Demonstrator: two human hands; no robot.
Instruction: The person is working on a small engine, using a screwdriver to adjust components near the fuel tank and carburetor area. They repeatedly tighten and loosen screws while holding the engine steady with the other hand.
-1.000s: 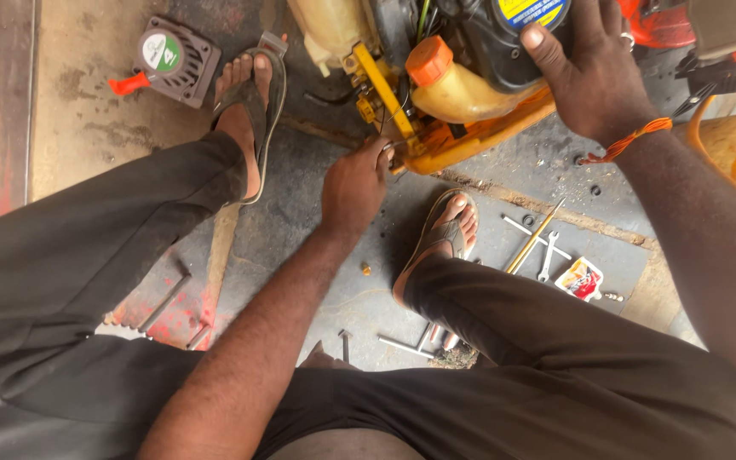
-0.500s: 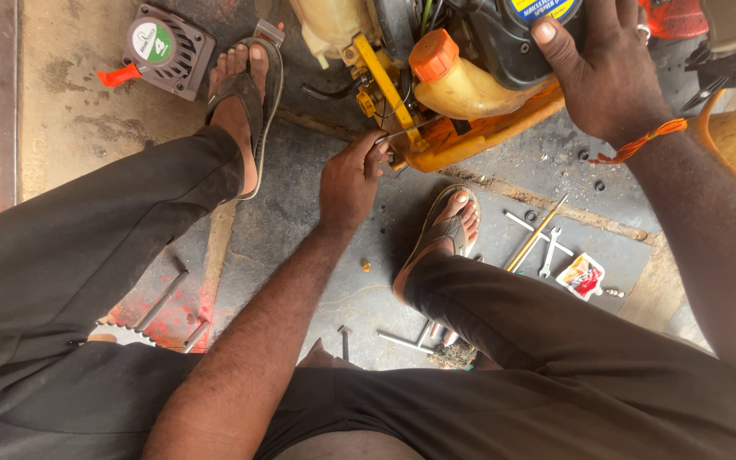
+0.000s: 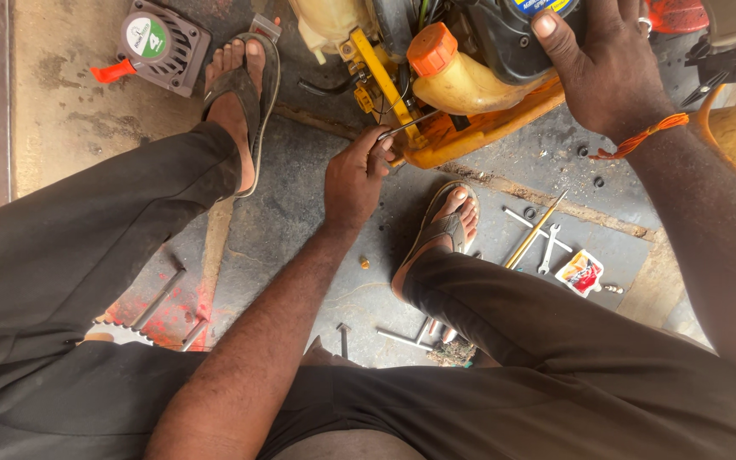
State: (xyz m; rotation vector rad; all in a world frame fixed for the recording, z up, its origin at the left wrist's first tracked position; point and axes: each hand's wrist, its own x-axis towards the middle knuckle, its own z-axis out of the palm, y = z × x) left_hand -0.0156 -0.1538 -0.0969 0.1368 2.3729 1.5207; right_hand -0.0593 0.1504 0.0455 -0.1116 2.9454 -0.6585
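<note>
far left on the concrete floor point(image 3: 70, 128) lies a grey engine cover point(image 3: 163, 44) with a round green-and-white label. the left hand point(image 3: 355, 175) pinches a thin metal tool point(image 3: 406, 126), its tip against the yellow frame point(image 3: 381, 72) of the small engine point(image 3: 470, 77). the right hand point(image 3: 602, 72) lies spread on the engine's black top, gripping it. near right, spanners point(image 3: 547, 247) and a red sachet point(image 3: 581, 273) lie on the floor.
</note>
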